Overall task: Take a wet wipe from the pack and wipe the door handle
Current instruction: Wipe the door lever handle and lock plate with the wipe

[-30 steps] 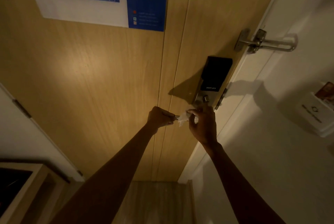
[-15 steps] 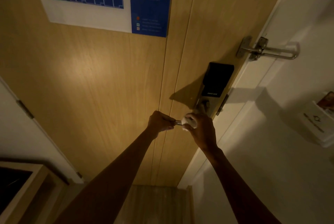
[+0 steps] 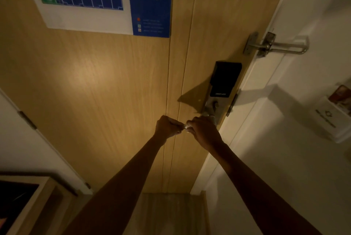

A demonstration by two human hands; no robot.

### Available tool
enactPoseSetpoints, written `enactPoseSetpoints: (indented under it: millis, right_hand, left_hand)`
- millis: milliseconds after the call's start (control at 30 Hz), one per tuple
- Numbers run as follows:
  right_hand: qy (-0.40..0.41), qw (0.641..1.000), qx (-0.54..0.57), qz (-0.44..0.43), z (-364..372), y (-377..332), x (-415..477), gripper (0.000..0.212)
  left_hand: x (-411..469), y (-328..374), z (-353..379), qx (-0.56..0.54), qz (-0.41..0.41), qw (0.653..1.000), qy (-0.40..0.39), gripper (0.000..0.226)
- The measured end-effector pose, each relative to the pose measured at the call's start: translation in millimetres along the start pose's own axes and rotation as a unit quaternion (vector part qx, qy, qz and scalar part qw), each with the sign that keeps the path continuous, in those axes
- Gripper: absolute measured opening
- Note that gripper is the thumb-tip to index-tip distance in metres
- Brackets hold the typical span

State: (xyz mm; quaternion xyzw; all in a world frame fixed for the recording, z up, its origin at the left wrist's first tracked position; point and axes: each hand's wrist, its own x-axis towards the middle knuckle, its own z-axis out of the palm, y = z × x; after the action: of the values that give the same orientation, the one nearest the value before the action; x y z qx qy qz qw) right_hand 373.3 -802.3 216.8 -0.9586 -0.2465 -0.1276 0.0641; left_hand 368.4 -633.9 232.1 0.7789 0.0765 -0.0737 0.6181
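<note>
The scene is dim and warm-lit. A pale wooden door (image 3: pixel 95 86) fills most of the view, with two thin vertical grooves running down it. The landmark is the smart lock (image 3: pixel 225 81), a black panel over a metal plate at the door's right edge. Up and left of the lock a blue and white floor-plan notice (image 3: pixel 98 1) is fixed to the door. Up and right of the lock a metal swing-bar guard (image 3: pixel 275 46) bridges door and white frame (image 3: pixel 269 75). Further right of the lock, on the white wall, sits a white key-card holder (image 3: pixel 330 117) with a card in it. Far down and left of the lock stands a wooden cabinet edge (image 3: pixel 34 193).

Both bare forearms reach up from the bottom of the view. Just below the lock, the right hand (image 3: pixel 204 130) is curled closed over the door handle (image 3: pixel 209 114), which it mostly hides. A small white bit of the wet wipe (image 3: pixel 185 127) shows at its fingertips. The left hand (image 3: pixel 167 126), left of the right hand and nearly touching it, is closed in a fist around the handle's free end.
</note>
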Motion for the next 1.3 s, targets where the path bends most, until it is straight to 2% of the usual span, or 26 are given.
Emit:
enactPoseSetpoints:
  millis: [100, 200, 367, 433, 533, 600, 667, 800, 900, 967, 1167, 1300]
  right_hand:
    - [-0.032, 0.999, -0.026, -0.013, -5.0, 3.7, 0.9, 0.023]
    - [-0.073, 0.997, 0.003, -0.01, -11.6, 9.1, 6.6, 0.022]
    - [-0.225, 0.974, 0.014, 0.018, -20.0, 14.6, 20.0, 0.03]
    - [-0.255, 0.966, 0.043, 0.009, -25.6, 13.6, 23.4, 0.025]
    - [-0.198, 0.98, 0.02, -0.014, -26.1, 12.3, 18.2, 0.018]
    - [-0.127, 0.991, -0.044, -0.025, -15.2, 14.4, 4.3, 0.025]
    - [-0.098, 0.991, -0.089, -0.031, -5.1, 18.3, -5.7, 0.032]
    - [-0.108, 0.992, -0.039, -0.055, -6.9, 13.7, 4.2, 0.022]
    - [-0.181, 0.982, 0.025, -0.054, -14.0, 11.7, 17.5, 0.023]
    - [-0.204, 0.977, 0.028, -0.056, -17.4, 17.8, 19.1, 0.021]
    - [-0.085, 0.994, -0.028, -0.061, -3.5, 21.7, 5.9, 0.016]
    - [-0.066, 0.995, -0.025, -0.073, 4.3, 7.6, 8.7, 0.021]
  left_hand:
    - [-1.5, 0.7, 0.6, -0.021, 0.0, 1.0, 0.006, 0.01]
    - [-2.3, 1.5, 0.4, -0.027, 0.009, 1.0, 0.011, 0.009]
    - [-4.6, -4.5, -2.0, -0.06, 0.011, 0.998, -0.002, 0.009]
    - [-4.6, -5.3, -1.6, -0.063, 0.01, 0.998, 0.003, 0.01]
    - [-3.0, -4.7, -0.3, -0.054, 0.008, 0.998, 0.014, 0.009]
    - [-2.1, -5.2, 0.2, -0.054, 0.009, 0.998, 0.013, 0.008]
    - [-1.4, -6.4, 0.8, -0.053, 0.015, 0.998, 0.014, 0.016]
    - [-1.9, -7.1, 2.1, -0.05, 0.006, 0.999, 0.02, 0.019]
    - [0.1, -6.2, 1.7, -0.034, -0.009, 0.999, 0.012, 0.019]
    - [0.6, -5.5, 1.2, -0.03, -0.015, 0.999, 0.018, 0.017]
    - [0.3, -9.0, 3.8, -0.054, -0.018, 0.998, 0.032, 0.018]
    - [0.7, -7.4, 1.9, -0.055, -0.011, 0.998, 0.02, 0.018]
